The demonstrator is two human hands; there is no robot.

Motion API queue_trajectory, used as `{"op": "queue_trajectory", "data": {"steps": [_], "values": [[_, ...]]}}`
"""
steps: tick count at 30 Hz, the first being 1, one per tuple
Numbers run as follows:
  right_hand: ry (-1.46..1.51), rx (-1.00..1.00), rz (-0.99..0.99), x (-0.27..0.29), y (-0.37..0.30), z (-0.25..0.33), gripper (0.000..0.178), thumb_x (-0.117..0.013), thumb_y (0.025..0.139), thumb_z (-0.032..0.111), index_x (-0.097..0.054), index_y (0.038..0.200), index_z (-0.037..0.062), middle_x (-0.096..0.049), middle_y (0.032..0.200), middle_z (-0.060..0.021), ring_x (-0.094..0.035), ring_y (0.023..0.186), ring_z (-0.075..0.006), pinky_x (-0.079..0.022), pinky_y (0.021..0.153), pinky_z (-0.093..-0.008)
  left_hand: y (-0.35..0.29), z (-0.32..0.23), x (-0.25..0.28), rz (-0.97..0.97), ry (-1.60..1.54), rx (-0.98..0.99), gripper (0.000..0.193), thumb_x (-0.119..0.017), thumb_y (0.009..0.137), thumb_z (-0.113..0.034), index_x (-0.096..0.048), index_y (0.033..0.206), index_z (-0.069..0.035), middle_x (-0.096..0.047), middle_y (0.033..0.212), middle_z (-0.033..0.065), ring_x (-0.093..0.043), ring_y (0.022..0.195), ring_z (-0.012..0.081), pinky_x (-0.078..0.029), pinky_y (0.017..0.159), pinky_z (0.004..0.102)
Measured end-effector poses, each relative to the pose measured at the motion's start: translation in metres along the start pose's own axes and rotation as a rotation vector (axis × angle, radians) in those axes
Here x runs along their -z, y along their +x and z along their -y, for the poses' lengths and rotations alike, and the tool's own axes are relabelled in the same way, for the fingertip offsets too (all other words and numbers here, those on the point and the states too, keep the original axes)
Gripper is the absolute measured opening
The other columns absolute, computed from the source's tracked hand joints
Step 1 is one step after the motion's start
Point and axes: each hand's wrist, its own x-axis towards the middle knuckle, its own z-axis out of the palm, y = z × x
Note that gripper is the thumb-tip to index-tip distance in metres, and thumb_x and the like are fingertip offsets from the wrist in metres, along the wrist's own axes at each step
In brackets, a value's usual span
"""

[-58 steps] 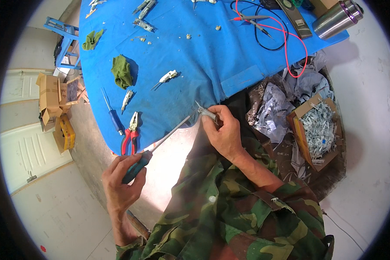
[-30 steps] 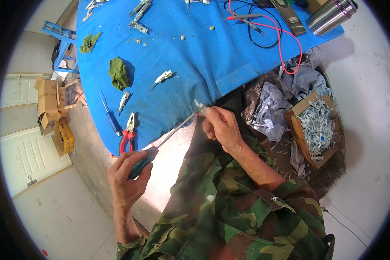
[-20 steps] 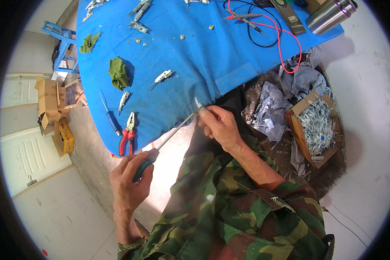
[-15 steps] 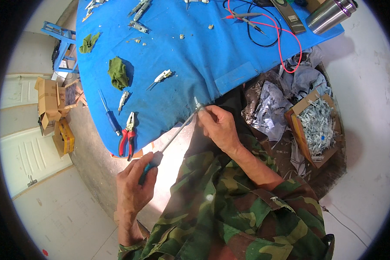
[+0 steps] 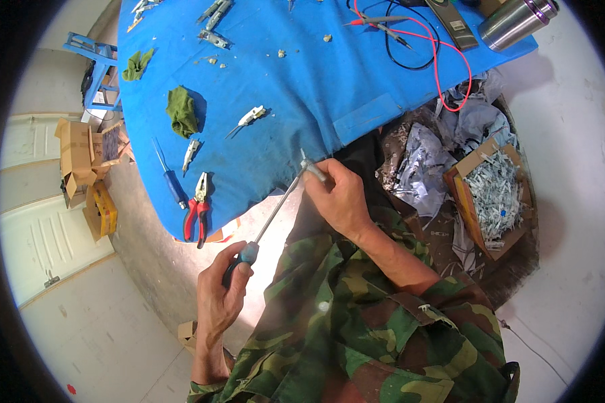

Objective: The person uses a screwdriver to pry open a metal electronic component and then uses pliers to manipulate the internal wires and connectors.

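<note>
My left hand point(image 5: 220, 287) is closed round the blue-and-dark handle of a screwdriver point(image 5: 275, 215), whose long metal shaft slants up to the right. The shaft's tip meets a small grey part point(image 5: 313, 168) with a thin pointed end. My right hand point(image 5: 343, 201) pinches that part at the table's near edge; its fingertips cover some of it. Left of the hands, red-and-black pliers point(image 5: 197, 209) lie on the blue cloth beside a blue-handled screwdriver point(image 5: 173, 181). Two more small pale parts rest nearby, one point(image 5: 191, 155) above the pliers and one point(image 5: 251, 117) farther right.
The blue-covered table point(image 5: 275, 87) bears green cloths point(image 5: 183, 112), more parts point(image 5: 213, 37) at the back, red and black test leads point(image 5: 437, 67) and a steel flask point(image 5: 517, 24). Right of my lap, an open carton point(image 5: 492, 201) of small pale pieces stands beside crumpled plastic point(image 5: 420, 168).
My left hand has shifted right with the screwdriver, and the handle has turned. The grey part shows more beyond my right fingertips, at a different angle.
</note>
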Motion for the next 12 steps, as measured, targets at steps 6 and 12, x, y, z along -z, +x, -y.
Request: {"op": "queue_trajectory", "data": {"steps": [6, 12], "values": [[0.071, -0.096, 0.14, 0.009, 0.006, -0.003, 0.029, -0.063, 0.099, 0.021, -0.061, 0.083, -0.0033, -0.053, 0.063, -0.0146, -0.049, 0.056, -0.0178, -0.041, 0.055, -0.0366, 0.009, 0.023, -0.006, -0.023, 0.075, -0.143, 0.038, -0.059, 0.101, -0.022, -0.064, 0.13, 0.001, -0.068, 0.078, 0.0045, -0.056, 0.059, 0.0075, -0.043, 0.055, 0.0254], [0.128, -0.132, 0.159, 0.008, 0.003, -0.007, 0.032, -0.061, 0.102, 0.022, -0.062, 0.081, -0.0015, -0.057, 0.063, -0.0108, -0.048, 0.056, -0.0206, -0.04, 0.056, -0.0366, 0.004, 0.018, -0.006, 0.01, -0.024, 0.0, 0.039, -0.059, 0.102, -0.026, -0.064, 0.132, -0.002, -0.068, 0.078, 0.0043, -0.057, 0.059, 0.0086, -0.044, 0.054, 0.0242]]}}
